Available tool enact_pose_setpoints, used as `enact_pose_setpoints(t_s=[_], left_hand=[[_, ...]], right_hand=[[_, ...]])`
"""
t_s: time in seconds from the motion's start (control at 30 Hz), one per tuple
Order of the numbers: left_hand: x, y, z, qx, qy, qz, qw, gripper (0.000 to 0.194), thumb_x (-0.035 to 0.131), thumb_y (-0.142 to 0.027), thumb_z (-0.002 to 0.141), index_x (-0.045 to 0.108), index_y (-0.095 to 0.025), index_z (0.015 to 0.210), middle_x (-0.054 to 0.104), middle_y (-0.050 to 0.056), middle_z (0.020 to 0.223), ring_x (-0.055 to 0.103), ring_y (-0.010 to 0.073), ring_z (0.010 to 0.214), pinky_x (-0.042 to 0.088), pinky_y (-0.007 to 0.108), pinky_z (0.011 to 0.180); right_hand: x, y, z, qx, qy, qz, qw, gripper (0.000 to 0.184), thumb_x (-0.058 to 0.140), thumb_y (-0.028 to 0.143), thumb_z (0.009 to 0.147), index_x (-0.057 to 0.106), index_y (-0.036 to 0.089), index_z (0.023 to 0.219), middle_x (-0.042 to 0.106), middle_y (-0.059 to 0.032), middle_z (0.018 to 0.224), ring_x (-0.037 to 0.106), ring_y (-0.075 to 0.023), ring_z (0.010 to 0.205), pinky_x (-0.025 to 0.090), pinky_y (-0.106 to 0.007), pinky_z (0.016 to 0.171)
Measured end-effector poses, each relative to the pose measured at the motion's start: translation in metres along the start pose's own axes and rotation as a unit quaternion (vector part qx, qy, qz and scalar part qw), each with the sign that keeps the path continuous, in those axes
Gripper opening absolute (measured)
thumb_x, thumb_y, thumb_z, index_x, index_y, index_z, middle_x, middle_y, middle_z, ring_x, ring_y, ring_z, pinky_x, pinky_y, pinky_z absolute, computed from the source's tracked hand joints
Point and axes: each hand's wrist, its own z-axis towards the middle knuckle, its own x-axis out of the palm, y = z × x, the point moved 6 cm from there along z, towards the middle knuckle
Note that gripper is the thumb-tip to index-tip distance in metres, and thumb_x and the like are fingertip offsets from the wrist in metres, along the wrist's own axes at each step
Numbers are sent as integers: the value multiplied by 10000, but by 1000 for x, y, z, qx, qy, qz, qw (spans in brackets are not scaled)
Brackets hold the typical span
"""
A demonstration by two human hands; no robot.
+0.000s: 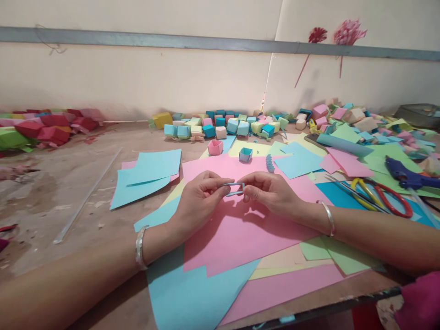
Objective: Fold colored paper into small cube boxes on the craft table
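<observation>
Between my two hands is a narrow light-blue paper strip (235, 184), bent into a flat loop with open space in its middle. My left hand (202, 195) pinches the loop's left end between thumb and fingers. At the other end, the thumb and fingers of my right hand (271, 191) close on the folded edge. Both hands are just above a pink paper sheet (220, 238). Beyond them stand a small pink paper box (215, 147) and a small blue paper box (245, 155). A row of small blue-grey paper pieces (270, 163) lies beside the blue box.
Scissors with red and yellow handles (392, 197) and a blue glue gun (409, 174) lie at right. Light-blue sheets (151, 172) and a clear glue stick (87, 197) are at left. Many coloured paper blocks (232, 126) line the wall. The table's front edge (326, 309) is lower right.
</observation>
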Motion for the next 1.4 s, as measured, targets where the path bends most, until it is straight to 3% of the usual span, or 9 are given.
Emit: enact_pose_setpoints(t_s=[0.13, 0.3, 0.7, 1.03, 1.2, 1.4], left_hand=[[7, -6, -3, -12, 56, -12, 998, 152, 670, -265, 791, 769, -231, 900, 695, 27, 825, 623, 161, 759, 484, 294, 685], [10, -10, -5, -24, 84, -30, 996, 157, 647, -274, 800, 749, -209, 900, 744, 33, 862, 658, 183, 784, 519, 304, 703], [10, -7, -4, 6, 80, 1, 997, 150, 615, -258, 824, 752, -219, 870, 732, 47, 888, 652, 192, 828, 500, 319, 749], [13, -11, -8, 8, 94, 10, 996, 149, 582, -253, 841, 714, -208, 893, 738, 21, 870, 654, 176, 793, 501, 292, 711], [10, -16, -8, 77, 67, 62, 993, 111, 584, -204, 833, 659, -189, 752, 664, 19, 770, 583, 148, 720, 448, 274, 648], [8, -23, -10, 128, 54, 78, 987, 127, 563, -177, 848, 640, -185, 748, 610, 27, 763, 546, 137, 692, 417, 253, 586]], right_hand=[[-4, -1, 1, -4, -32, 0, 999, 291, 732, 316, 761, 650, 152, 987, 679, -23, 773, 646, -121, 655, 526, -253, 576], [-7, -1, 2, -15, -40, 11, 999, 246, 733, 327, 761, 677, 174, 946, 681, -10, 766, 621, -104, 621, 521, -251, 571], [-9, -4, 1, 36, -26, -1, 999, 238, 666, 352, 823, 730, 185, 980, 659, -7, 694, 572, -104, 615, 452, -240, 526], [-5, -3, 0, 54, -2, 21, 998, 238, 713, 378, 791, 735, 171, 906, 696, -38, 783, 587, -103, 649, 454, -237, 547], [5, 0, -5, 60, 11, 42, 997, 220, 727, 347, 776, 724, 170, 906, 693, -24, 745, 593, -102, 610, 459, -230, 520], [10, 4, -9, 25, -7, 42, 999, 157, 721, 296, 771, 697, 173, 867, 701, -14, 740, 632, -103, 601, 501, -221, 527]])
